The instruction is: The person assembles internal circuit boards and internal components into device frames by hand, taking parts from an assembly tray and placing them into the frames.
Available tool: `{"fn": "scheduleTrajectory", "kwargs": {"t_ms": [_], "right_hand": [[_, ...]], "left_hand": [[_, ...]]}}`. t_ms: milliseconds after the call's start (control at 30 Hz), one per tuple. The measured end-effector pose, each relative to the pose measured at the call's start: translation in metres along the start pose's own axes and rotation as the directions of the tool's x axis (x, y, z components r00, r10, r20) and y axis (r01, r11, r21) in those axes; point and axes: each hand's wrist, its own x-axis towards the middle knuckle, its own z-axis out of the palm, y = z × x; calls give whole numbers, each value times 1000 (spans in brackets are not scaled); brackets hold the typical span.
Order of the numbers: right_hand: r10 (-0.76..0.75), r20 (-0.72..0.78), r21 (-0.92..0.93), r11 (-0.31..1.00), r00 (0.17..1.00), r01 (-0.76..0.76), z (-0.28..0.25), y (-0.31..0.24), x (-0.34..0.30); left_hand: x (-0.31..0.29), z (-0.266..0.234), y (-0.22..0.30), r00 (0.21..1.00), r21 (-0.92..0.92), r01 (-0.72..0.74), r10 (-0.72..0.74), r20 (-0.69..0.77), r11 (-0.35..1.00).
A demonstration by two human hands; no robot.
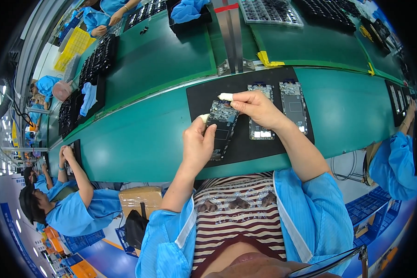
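My left hand grips an opened phone body by its left side, thumb on the face and a white finger cot on one finger. The phone body is tilted, with its circuit board showing at the top. At its upper end, my right hand pinches with thumb and a cot-covered finger; what lies between those fingertips is too small to make out. Under my right wrist, a second phone body lies partly covered on the black mat. A third phone body lies to its right.
A metal post rises behind the mat. Beyond it stand black trays of small parts, a clear tray and a black box with blue cloth. Co-workers in blue sit left and right.
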Motion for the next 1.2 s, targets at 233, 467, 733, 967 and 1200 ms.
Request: {"fn": "scheduleTrajectory", "kwargs": {"t_ms": [233, 467, 733, 967, 1200], "right_hand": [[114, 68, 258, 958, 991, -128, -4, -5, 1], [121, 59, 270, 954, 991, -132, -2, -3, 0], [58, 69, 276, 958, 996, -75, 0, 0, 1], [16, 5, 203, 979, 1000, -17, 5, -5, -1], [-72, -35, 106, 991, 997, 76, 11, -8, -4]], "left_hand": [[-1, -1, 7, 993, -84, 114, -113, 21, 990], [-1, -2, 8, 997, -3, 73, -73, -8, 997], [-2, 3, 6, 997, 16, 20, -19, -79, 1000], [-2, 4, 15, 997, 133, -5, 15, -69, 991], [-2, 11, 29, 989, 14, -36, 38, -141, 999]]}}
